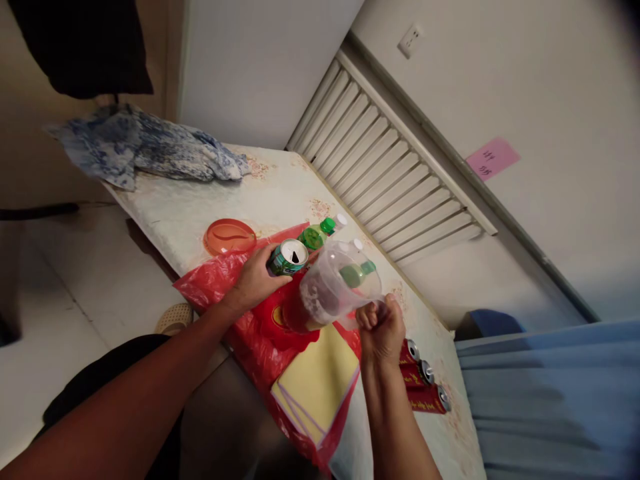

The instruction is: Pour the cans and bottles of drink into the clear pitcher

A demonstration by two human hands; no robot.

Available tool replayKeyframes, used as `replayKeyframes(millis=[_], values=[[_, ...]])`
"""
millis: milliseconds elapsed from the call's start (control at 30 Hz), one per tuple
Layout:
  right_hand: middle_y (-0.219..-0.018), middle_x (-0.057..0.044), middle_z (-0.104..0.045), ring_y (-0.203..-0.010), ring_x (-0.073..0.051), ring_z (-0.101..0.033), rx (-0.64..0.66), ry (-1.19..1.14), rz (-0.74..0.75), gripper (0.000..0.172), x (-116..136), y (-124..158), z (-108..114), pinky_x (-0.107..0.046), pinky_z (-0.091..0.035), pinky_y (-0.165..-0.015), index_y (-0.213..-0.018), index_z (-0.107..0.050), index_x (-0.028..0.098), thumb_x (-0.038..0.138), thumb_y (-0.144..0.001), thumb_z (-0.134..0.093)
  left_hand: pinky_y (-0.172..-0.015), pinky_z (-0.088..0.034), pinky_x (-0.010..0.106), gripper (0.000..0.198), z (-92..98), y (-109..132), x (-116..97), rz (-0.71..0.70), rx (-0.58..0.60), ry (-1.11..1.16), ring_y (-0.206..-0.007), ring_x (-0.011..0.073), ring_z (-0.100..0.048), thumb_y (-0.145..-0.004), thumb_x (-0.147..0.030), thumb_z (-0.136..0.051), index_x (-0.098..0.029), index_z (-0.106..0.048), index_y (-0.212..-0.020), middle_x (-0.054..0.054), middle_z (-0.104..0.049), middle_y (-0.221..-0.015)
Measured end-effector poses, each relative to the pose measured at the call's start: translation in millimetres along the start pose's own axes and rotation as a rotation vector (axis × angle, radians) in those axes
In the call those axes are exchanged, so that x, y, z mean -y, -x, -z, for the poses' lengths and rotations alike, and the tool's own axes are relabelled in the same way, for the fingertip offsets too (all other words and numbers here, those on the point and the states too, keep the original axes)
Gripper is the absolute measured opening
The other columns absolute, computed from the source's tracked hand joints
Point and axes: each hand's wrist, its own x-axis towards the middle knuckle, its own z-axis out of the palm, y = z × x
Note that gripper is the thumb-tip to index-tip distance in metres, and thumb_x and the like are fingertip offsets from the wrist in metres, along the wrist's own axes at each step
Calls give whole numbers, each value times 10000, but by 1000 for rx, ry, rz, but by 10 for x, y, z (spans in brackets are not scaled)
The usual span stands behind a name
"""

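My left hand (257,280) is wrapped round a green drink can (287,259), whose opened top faces me. Just right of the can, a clear plastic pitcher (327,287) holds brownish-red liquid with foam on it. My right hand (381,327) grips the pitcher's handle. The pitcher is tilted in my view, and I cannot tell whether it touches the table. Under and around it are a red round item (273,319) with a yellow mark, partly hidden, and a red plastic bag (215,277). Yellow cloths (320,380) with purple edges lie on the bag.
Green-capped bottles (315,237) stand behind the can and pitcher. An orange lid (230,237) lies at left on the floral-covered table (175,207). Three red cans (425,393) are right of my right arm. A patterned cloth (170,147) hangs over the far edge; a radiator (390,167) lines the wall.
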Motion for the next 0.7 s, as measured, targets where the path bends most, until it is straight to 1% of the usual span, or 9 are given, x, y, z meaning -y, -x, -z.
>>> replayKeyframes(millis=[133, 300, 500, 567, 633, 700], values=[[-398, 108, -316, -349, -54, -230, -26, 21, 6, 445, -252, 11, -57, -226, -195, -400, -547, -346, 225, 486, -803, -601, -1053, -452, 445, 673, 36, -3, 11, 6, -42, 18, -1184, 285, -592, -632, -240, -742, -185, -558, -1277, 92, -656, -1246], [-406, 104, -317, -354, -60, -233, -61, 13, 4, 441, -457, 115, -26, -232, -208, -417, -536, -330, 228, 480, -816, -561, -1070, -440, 437, 660, 89, 7, 9, 24, -50, -7, -1198, 280, -586, -655, -276, -738, -179, -547, -1279, 92, -641, -1277], [-422, 99, -297, -380, -75, -241, -72, 59, 35, 462, -528, 184, 5, -239, -262, -452, -528, -293, 236, 502, -856, -482, -1096, -423, 441, 699, 135, 100, -42, 69, -69, -11, -1221, 281, -576, -644, -285, -749, -182, -533, -1300, 91, -626, -1316], [-437, 103, -298, -395, -80, -238, -86, 57, 45, 457, -528, 184, -1, -239, -273, -462, -540, -295, 239, 507, -858, -485, -1100, -420, 441, 717, 149, 174, -58, 87, -79, -5, -1232, 284, -571, -643, -293, -754, -172, -527, -1313, 102, -619, -1328], [-457, 102, -310, -411, -85, -252, -85, 66, 53, 447, -525, 184, -1, -239, -289, -475, -551, -307, 239, 506, -864, -484, -1077, -444, 438, 723, 169, 270, -72, 123, -81, 11, -1206, 281, -590, -655, -314, -753, -169, -520, -1324, 109, -626, -1315], [-476, 98, -327, -426, -89, -277, -73, 95, 58, 437, -524, 187, 8, -242, -306, -488, -557, -324, 240, 507, -872, -464, -1062, -455, 446, 716, 200, 384, -86, 169, -109, -7, -1177, 283, -607, -659, -336, -752, -170, -524, -1317, 107, -643, -1283]])
